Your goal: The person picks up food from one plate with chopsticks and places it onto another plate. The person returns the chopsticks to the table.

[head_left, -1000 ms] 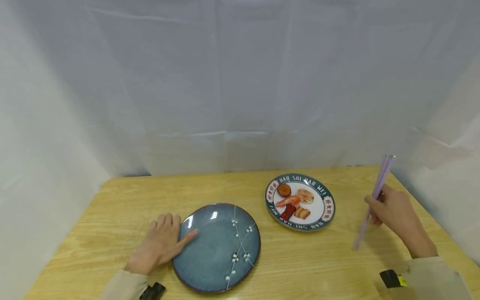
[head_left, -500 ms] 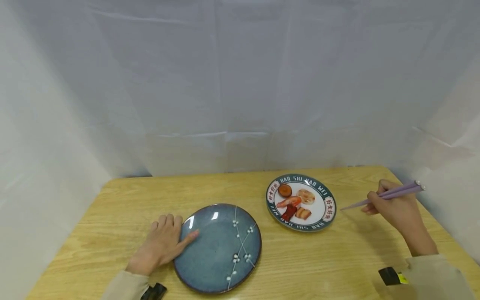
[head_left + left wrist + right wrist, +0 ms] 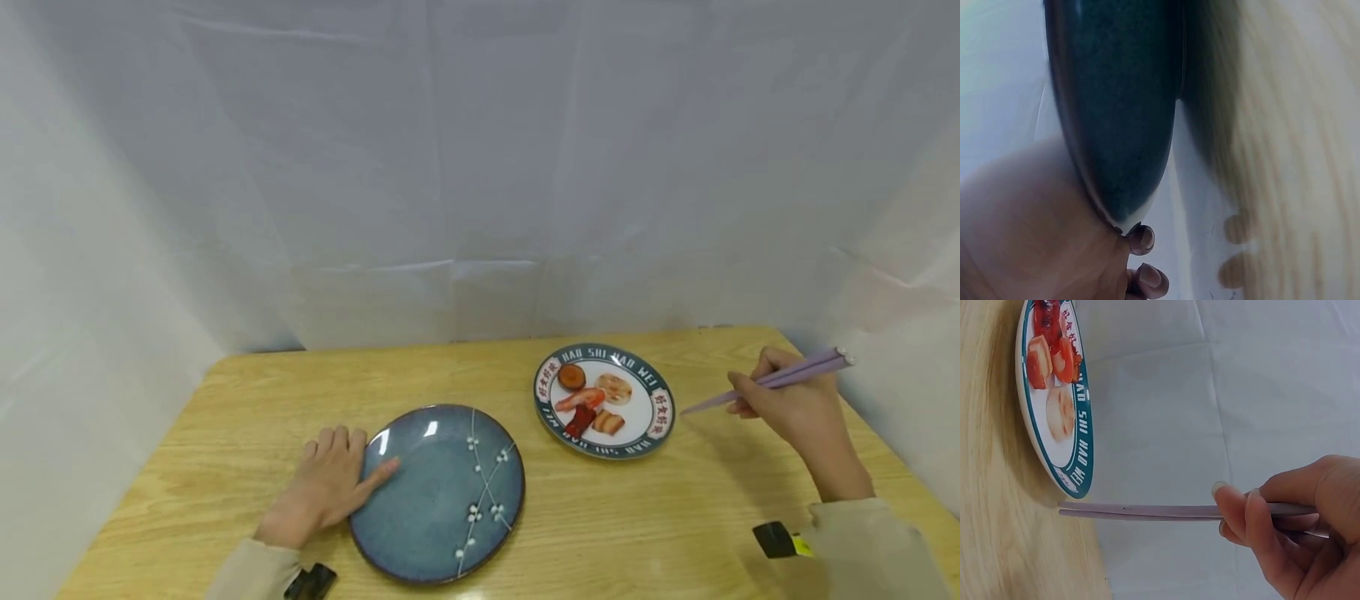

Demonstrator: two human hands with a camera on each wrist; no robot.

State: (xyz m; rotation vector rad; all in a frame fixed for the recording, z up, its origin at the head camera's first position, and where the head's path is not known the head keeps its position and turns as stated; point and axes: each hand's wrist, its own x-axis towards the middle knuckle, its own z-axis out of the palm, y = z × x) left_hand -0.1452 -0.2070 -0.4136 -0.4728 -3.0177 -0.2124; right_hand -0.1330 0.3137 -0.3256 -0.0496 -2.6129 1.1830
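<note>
My right hand (image 3: 795,408) holds a pair of purple chopsticks (image 3: 787,377) between thumb and fingers. Their tips lie close together, just off the right rim of the small green-rimmed plate (image 3: 651,379). On that plate are several food pieces: a round orange-brown slice (image 3: 572,377), a pale disc (image 3: 613,389), a red-and-white piece (image 3: 581,400), a dark red piece (image 3: 579,422) and a ridged tan piece (image 3: 607,422). My left hand (image 3: 326,483) grips the left rim of a large blue plate (image 3: 427,500), thumb over the top and fingertips bent down outside the edge.
Both plates stand on a wooden table (image 3: 600,525), the small one farther back. White sheeting (image 3: 487,167) hangs behind the table and along its sides. White blossom sprigs (image 3: 480,492) decorate the blue plate's right part.
The chopsticks have swung from steep, tips toward the near table, to a slant with tips beside the small plate. My left hand and both plates look unchanged.
</note>
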